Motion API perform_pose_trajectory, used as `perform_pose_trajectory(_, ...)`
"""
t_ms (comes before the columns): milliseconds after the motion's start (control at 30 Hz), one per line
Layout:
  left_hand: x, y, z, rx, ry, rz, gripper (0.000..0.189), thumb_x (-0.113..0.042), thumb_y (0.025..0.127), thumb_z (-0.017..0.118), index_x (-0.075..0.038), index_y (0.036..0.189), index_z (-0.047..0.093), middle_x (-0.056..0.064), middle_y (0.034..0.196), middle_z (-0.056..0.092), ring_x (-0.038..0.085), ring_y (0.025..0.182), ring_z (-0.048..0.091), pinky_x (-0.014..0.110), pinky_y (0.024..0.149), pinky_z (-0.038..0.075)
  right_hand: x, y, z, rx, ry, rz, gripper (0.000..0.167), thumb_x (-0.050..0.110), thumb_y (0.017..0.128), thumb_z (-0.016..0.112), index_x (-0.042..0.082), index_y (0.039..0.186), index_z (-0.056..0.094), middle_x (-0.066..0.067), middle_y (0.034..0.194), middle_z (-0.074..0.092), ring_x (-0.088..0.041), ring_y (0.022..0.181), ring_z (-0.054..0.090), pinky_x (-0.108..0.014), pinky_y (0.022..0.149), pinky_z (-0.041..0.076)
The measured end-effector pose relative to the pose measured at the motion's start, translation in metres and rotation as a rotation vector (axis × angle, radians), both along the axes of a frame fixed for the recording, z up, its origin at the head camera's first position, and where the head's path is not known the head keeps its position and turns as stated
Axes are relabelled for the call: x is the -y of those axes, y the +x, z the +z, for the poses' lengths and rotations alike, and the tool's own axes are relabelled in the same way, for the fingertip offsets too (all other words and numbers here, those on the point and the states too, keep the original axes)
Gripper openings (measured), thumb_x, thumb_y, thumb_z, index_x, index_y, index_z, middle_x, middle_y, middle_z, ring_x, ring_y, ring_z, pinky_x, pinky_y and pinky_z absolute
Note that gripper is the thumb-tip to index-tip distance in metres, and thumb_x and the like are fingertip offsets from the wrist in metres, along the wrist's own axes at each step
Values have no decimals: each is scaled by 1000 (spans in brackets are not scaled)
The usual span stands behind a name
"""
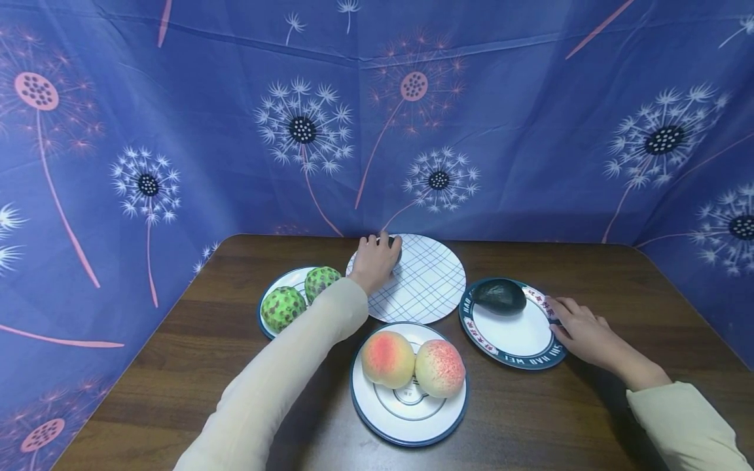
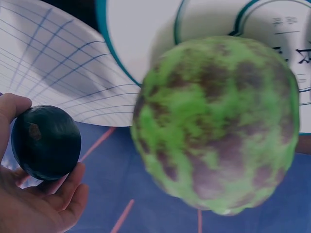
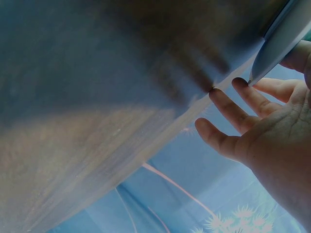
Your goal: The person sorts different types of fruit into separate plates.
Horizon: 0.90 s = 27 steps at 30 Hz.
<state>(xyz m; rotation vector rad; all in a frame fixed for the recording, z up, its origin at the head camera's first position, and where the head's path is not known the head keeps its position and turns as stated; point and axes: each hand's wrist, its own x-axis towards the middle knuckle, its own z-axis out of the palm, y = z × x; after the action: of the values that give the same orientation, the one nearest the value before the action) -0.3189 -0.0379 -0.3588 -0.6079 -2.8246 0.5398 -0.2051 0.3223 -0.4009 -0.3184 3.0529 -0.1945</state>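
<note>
My left hand (image 1: pixel 375 263) grips a dark green avocado (image 2: pixel 46 142) between thumb and fingers, over the far left part of a white plate with blue crossed lines (image 1: pixel 432 278). Only a sliver of that avocado shows in the head view. On the right, my right hand (image 1: pixel 589 332) touches the rim of a plate with a dark lettered border (image 1: pixel 530 361), its fingers loosely extended. Another dark avocado (image 1: pixel 499 296) lies on that plate, toward its far side. The right wrist view shows the fingertips (image 3: pixel 217 94) right at the plate's edge (image 3: pixel 272 56).
Two peaches (image 1: pixel 387 360) sit on a blue-rimmed plate (image 1: pixel 406 432) near the front. Two green, brown-blotched fruits (image 1: pixel 283 309) rest on another plate (image 1: pixel 267 296) at the left, partly behind my left sleeve. A blue dandelion-print cloth (image 1: pixel 501 118) hangs behind the wooden table (image 1: pixel 171 366).
</note>
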Motion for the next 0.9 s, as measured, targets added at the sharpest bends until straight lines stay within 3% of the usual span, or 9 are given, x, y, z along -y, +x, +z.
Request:
perform_pose_trajectory(467, -29, 10, 8, -36, -40, -90, 74, -50, 82, 59, -15, 138, 26, 10, 132, 44, 26, 110, 52, 40, 94, 43, 0, 0, 0, 1, -5, 4, 61, 21, 88, 55, -5, 137, 30, -33, 129, 33, -53, 114, 34, -71, 85, 30)
perform_pose_trajectory(900, -64, 25, 17, -64, -16, -205, 76, -53, 80, 59, -17, 139, 26, 9, 133, 42, 25, 111, 52, 38, 95, 43, -1, 1, 0, -11, -3, 19, 60, 21, 88, 55, -6, 136, 31, -33, 128, 34, -53, 113, 35, -71, 84, 31)
